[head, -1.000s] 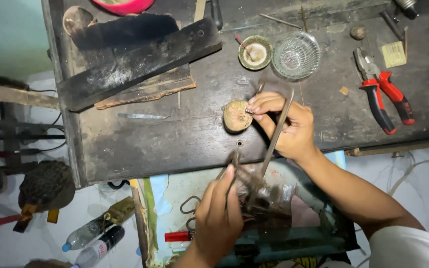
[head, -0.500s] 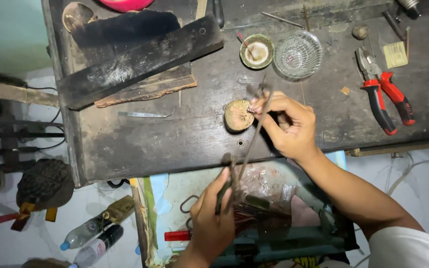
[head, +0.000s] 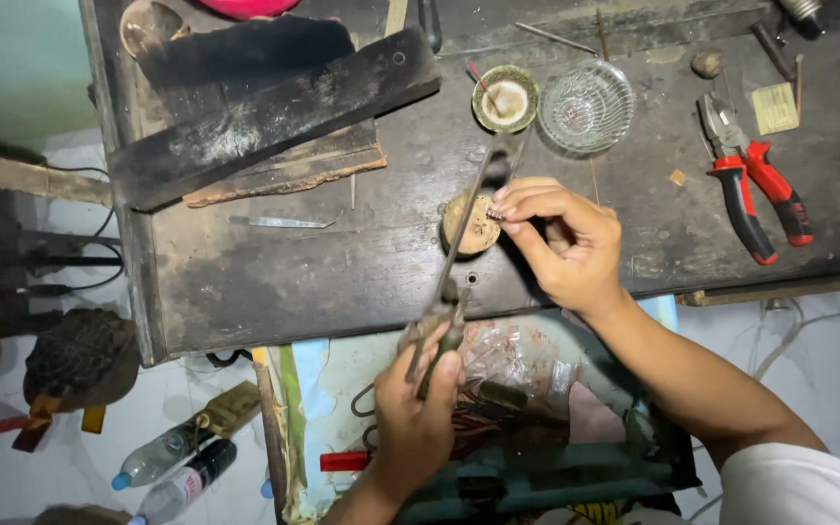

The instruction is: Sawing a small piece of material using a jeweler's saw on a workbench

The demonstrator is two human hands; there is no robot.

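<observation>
My left hand (head: pixel 415 408) sits below the bench's front edge, closed around the handle end of a long thin metal tool (head: pixel 469 209). The tool slants up and away over the dark workbench (head: pixel 342 282), and its blurred tip reaches almost to a small round bowl (head: pixel 505 97). My right hand (head: pixel 566 243) rests on the bench. Its thumb and forefinger pinch a tiny metal piece (head: pixel 495 214) at the edge of a round, worn block (head: pixel 469 228). The tool's shaft crosses just over that block, close to my right fingertips.
A ribbed glass dish (head: pixel 585 105) stands beside the bowl. Red-handled pliers (head: pixel 760 194) lie at the right. A dark wooden plank (head: pixel 264 117) crosses the bench's left. An open drawer (head: pixel 537 389) of clutter lies under my hands. Plastic bottles (head: pixel 167 457) lie on the floor.
The long tool has swung up over the bench, its tip now near the small bowl. My left hand has risen towards the bench edge. My right hand has stayed at the round block.
</observation>
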